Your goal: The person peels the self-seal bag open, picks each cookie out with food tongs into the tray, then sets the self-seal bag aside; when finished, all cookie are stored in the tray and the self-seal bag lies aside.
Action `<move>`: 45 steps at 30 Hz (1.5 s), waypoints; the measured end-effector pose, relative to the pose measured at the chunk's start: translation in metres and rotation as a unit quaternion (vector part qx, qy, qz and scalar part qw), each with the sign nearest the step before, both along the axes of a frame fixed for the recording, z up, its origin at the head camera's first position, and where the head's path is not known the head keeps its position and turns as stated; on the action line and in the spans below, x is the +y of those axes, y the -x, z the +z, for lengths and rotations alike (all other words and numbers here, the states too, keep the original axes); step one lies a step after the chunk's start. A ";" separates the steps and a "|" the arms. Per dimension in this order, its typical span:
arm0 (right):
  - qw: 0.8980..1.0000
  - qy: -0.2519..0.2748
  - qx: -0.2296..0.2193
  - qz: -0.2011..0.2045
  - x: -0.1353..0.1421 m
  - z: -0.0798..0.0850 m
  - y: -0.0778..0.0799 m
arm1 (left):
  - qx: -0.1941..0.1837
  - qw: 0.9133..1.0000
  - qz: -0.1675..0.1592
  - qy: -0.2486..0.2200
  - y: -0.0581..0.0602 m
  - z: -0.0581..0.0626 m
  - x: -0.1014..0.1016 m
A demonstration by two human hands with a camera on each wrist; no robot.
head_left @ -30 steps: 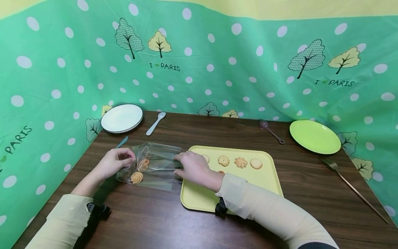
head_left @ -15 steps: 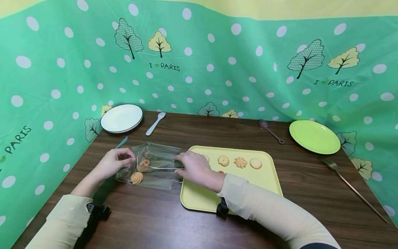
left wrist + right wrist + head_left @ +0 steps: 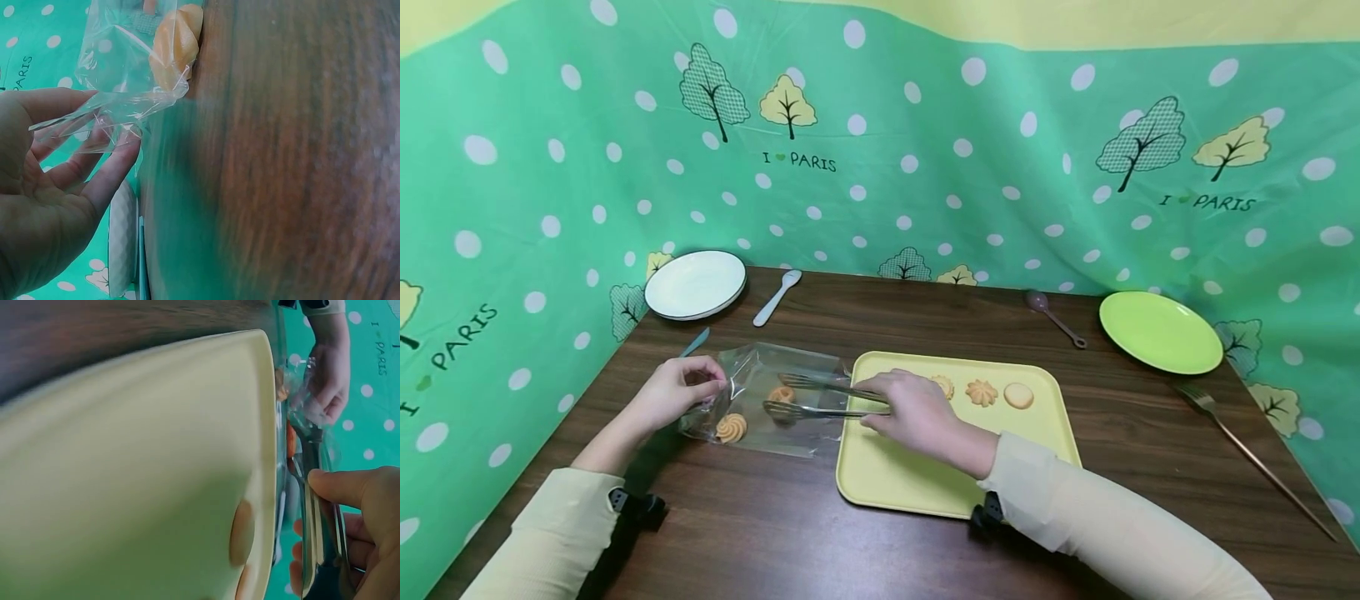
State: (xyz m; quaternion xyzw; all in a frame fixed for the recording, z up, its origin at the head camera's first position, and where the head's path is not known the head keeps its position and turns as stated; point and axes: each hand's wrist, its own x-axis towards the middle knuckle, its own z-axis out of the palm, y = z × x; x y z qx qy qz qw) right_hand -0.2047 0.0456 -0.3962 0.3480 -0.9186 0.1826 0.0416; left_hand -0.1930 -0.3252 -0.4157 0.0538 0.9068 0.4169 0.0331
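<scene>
With its fingertips, my left hand (image 3: 673, 392) pinches the edge of a clear plastic bag (image 3: 756, 362) at the table's left. Inside the bag lie a swirled cookie (image 3: 731, 428) near that hand and a smaller brown cookie (image 3: 783, 394) further right. My right hand (image 3: 921, 417) holds metal tongs (image 3: 831, 412), thumb on one side and fingers on the other. The prongs of the tongs reach into the bag's right side, spread, one end on each side of the smaller cookie. In the left wrist view, thin film (image 3: 119, 119) runs between thumb and fingers.
A yellow tray (image 3: 917, 487) beneath my right hand bears a star-shaped cookie (image 3: 982, 392), a round cookie (image 3: 1018, 396) and others partly hidden. Around stand a white plate (image 3: 695, 285), pale spoon (image 3: 777, 297), blue knife (image 3: 696, 342), purple spoon (image 3: 1055, 317), green plate (image 3: 1161, 332) and fork (image 3: 1255, 454).
My right hand has moved right over the tray, drawing the tongs partly back out of the bag. The smaller cookie has shifted right inside the bag. My left hand has stayed put.
</scene>
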 end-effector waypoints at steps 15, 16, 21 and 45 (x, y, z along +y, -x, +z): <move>0.997 0.037 0.026 -0.058 0.090 0.019 -0.023 | -0.007 1.000 0.003 -0.007 0.001 -0.002 0.000; 0.997 0.038 0.026 -0.060 0.096 0.020 -0.025 | -0.007 1.000 0.003 -0.009 0.002 -0.002 -0.001; 0.996 0.042 0.038 -0.068 0.129 0.023 -0.033 | -0.010 1.000 0.006 -0.011 0.002 -0.004 -0.001; 0.990 0.006 0.046 -0.135 0.258 -0.005 -0.063 | -0.026 0.999 0.005 -0.023 0.003 0.000 0.001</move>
